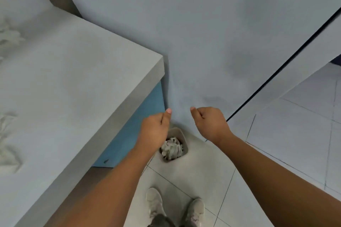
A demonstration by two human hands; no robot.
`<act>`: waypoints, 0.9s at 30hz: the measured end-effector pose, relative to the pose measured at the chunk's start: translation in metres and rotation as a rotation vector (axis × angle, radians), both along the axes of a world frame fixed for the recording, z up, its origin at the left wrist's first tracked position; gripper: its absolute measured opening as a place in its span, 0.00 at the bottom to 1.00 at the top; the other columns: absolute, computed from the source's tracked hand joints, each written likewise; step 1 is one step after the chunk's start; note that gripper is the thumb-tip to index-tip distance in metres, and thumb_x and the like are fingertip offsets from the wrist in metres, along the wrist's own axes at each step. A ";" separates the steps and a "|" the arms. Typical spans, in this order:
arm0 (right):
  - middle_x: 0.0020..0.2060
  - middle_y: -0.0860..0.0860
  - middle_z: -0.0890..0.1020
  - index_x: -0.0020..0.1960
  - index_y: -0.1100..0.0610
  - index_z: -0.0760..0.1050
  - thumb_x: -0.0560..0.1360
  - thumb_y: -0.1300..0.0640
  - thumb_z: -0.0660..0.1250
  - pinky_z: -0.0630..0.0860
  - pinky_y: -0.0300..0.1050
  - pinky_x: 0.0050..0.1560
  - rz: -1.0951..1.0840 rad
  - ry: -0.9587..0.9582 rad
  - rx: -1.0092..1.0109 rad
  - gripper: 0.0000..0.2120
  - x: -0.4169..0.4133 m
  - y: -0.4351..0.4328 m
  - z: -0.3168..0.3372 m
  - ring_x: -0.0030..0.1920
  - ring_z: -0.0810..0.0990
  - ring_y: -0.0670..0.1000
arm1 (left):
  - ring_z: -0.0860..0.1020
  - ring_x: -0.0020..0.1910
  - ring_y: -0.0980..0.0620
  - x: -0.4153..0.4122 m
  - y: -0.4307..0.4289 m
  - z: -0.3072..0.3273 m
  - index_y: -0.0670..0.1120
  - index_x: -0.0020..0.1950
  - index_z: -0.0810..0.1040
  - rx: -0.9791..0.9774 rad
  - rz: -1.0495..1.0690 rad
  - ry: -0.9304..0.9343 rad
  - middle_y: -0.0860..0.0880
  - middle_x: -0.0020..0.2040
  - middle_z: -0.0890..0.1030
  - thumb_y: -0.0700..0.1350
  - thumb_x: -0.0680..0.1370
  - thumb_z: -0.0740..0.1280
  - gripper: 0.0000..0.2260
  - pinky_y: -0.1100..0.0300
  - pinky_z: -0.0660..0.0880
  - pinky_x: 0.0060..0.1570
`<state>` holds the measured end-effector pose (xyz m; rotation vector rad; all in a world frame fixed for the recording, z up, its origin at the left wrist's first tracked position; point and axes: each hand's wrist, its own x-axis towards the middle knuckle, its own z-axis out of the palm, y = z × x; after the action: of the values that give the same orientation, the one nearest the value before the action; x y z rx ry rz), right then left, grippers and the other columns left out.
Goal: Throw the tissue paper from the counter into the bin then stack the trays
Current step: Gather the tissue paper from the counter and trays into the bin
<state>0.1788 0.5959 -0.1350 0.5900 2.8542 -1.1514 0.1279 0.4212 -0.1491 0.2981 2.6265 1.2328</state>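
A small beige bin point(185, 139) stands on the floor in the corner between the counter and the wall, filled with crumpled white tissue point(171, 148). My left hand point(154, 131) hovers over the bin's left edge with its fingers curled under, thumb forward, and nothing visible in it. My right hand point(210, 122) hangs to the right of the bin, also curled and holding nothing. More crumpled tissue paper point(8, 37) lies on the grey counter point(83, 83) at the far left, with another piece point(7, 145) nearer to me. No trays are in view.
The counter's corner juts out just left of my left hand, above a blue cabinet side point(140, 116). A pale wall point(184, 33) rises behind the bin. The tiled floor point(276, 153) stretches to the right. My shoes point(175, 206) stand below.
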 end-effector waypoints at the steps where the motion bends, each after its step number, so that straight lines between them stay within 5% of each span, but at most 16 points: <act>1: 0.21 0.51 0.64 0.27 0.56 0.58 0.82 0.48 0.56 0.60 0.45 0.29 -0.007 -0.023 0.014 0.27 0.001 0.001 -0.020 0.24 0.63 0.51 | 0.62 0.24 0.55 0.001 0.001 -0.023 0.48 0.27 0.59 -0.021 -0.003 -0.009 0.53 0.22 0.62 0.56 0.83 0.57 0.26 0.57 0.61 0.29; 14: 0.24 0.50 0.65 0.27 0.52 0.58 0.82 0.50 0.55 0.68 0.47 0.36 0.110 -0.256 0.119 0.25 -0.003 -0.012 -0.252 0.32 0.69 0.57 | 0.68 0.29 0.47 -0.010 -0.010 -0.275 0.48 0.27 0.62 -0.254 -0.009 -0.166 0.47 0.27 0.71 0.51 0.84 0.56 0.25 0.58 0.61 0.34; 19: 0.23 0.49 0.64 0.27 0.51 0.57 0.82 0.48 0.56 0.63 0.45 0.37 0.130 -0.253 0.121 0.25 -0.009 -0.006 -0.317 0.33 0.67 0.57 | 0.77 0.46 0.37 -0.022 -0.005 -0.362 0.37 0.44 0.77 -0.368 -0.049 -0.280 0.35 0.47 0.81 0.47 0.85 0.52 0.20 0.55 0.67 0.42; 22: 0.25 0.50 0.66 0.28 0.51 0.59 0.82 0.47 0.56 0.65 0.46 0.38 0.092 -0.292 0.074 0.24 -0.011 0.002 -0.347 0.35 0.68 0.58 | 0.78 0.53 0.38 -0.030 0.005 -0.405 0.36 0.56 0.77 -0.401 -0.081 -0.368 0.37 0.53 0.80 0.45 0.85 0.51 0.18 0.54 0.69 0.46; 27: 0.35 0.53 0.75 0.39 0.56 0.68 0.80 0.53 0.56 0.68 0.46 0.40 0.050 -0.380 -0.139 0.13 -0.002 0.010 -0.385 0.40 0.73 0.57 | 0.76 0.58 0.39 -0.037 0.033 -0.449 0.37 0.60 0.76 -0.352 -0.170 -0.463 0.36 0.58 0.79 0.46 0.85 0.49 0.19 0.54 0.69 0.55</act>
<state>0.1767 0.6060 -0.5198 0.6458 2.4359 -1.0835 0.0906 0.4541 -0.5986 0.1456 2.2976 0.6676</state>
